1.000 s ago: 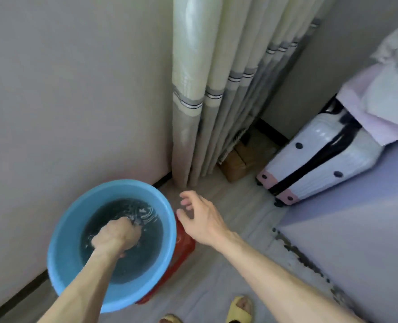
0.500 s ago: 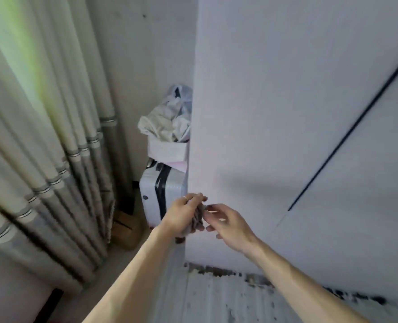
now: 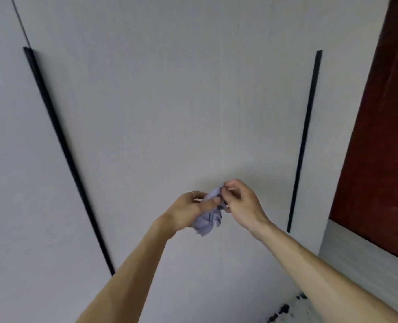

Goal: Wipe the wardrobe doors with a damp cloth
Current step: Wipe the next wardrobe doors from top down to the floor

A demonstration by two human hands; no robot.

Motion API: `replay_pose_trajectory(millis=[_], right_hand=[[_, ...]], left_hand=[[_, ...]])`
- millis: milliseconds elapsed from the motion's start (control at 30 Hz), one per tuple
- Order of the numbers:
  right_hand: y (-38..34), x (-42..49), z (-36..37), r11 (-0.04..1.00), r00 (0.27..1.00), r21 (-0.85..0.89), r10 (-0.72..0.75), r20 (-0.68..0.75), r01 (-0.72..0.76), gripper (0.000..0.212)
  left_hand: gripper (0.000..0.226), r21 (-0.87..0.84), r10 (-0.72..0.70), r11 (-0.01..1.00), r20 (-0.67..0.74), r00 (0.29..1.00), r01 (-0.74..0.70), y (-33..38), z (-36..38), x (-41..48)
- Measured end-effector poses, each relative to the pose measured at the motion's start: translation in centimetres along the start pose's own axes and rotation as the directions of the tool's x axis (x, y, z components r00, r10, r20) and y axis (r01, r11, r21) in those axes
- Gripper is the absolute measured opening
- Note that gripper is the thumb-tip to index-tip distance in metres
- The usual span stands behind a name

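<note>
- Two bare forearms reach up from the bottom edge and converge towards the middle of the view.
- A scatter of dark specks (image 3: 279, 311) lies low down between the two forearms, at the foot of the pale surface.
- The left hand (image 3: 186, 213) grips a crumpled cloth (image 3: 208, 221), with the thumb laid across the top of the bundle and the fingers curled behind it. A thin ring (image 3: 193, 194) shows on one finger.
- The right hand (image 3: 242, 206) is just beside the left, its fingertips pinching the upper edge of the cloth. Both hands are therefore closed on the same cloth and nearly touch.
- The cloth is pale lilac and bunched. Its lower part hangs below the left hand's thumb.
- It is held in front of the wardrobe doors (image 3: 170, 101); whether it touches them cannot be told.
- The doors are flat and pale grey, and they fill most of the view behind the hands.
- A long black handle strip (image 3: 62, 145) runs down the doors on the left, slanting in the wide-angle view.
- A second black strip (image 3: 305, 141) runs down on the right, closer to upright.
- The hands and cloth are between the two strips, nearer the right one.
- A dark red panel (image 3: 379, 136) stands at the far right edge, with a pale grey surface (image 3: 356, 252) below it.
</note>
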State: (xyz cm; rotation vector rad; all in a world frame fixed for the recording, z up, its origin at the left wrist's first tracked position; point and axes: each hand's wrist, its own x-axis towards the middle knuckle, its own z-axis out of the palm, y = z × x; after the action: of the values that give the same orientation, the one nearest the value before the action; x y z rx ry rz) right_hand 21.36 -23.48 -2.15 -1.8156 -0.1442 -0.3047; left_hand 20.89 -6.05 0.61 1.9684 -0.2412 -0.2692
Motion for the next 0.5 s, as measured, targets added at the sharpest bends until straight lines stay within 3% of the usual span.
replay_pose_trajectory(millis=[100, 300, 400, 500], right_hand=[[-1.1, 2.6, -5.7, 0.993, 0.996, -0.105, -0.061, -0.068, 0.054, 0.009], [-1.1, 8.5, -13.6, 0.979, 0.979, -0.187, -0.118, -0.167, 0.086, 0.008], [-2.4, 11.2, -16.2, 0.985, 0.967, -0.149, -0.116, -0.225, 0.083, 0.007], [-3.7, 12.7, -18.4, 0.997, 0.972, -0.039, -0.077, -0.224, 0.070, 0.009]], left_hand=[[0.036, 0.170, 0.056, 0.983, 0.095, 0.994, -0.072, 5.1, 2.3, 4.0], [0.020, 0.263, 0.147, 0.946, 0.167, 0.975, -0.187, 11.7, 4.5, 11.3], [0.015, 0.230, 0.215, 0.941, 0.152, 0.965, -0.246, 13.5, 4.4, 14.1], [0.009, 0.059, 0.246, 0.966, 0.107, 0.963, -0.253, 14.3, 4.9, 16.0]])
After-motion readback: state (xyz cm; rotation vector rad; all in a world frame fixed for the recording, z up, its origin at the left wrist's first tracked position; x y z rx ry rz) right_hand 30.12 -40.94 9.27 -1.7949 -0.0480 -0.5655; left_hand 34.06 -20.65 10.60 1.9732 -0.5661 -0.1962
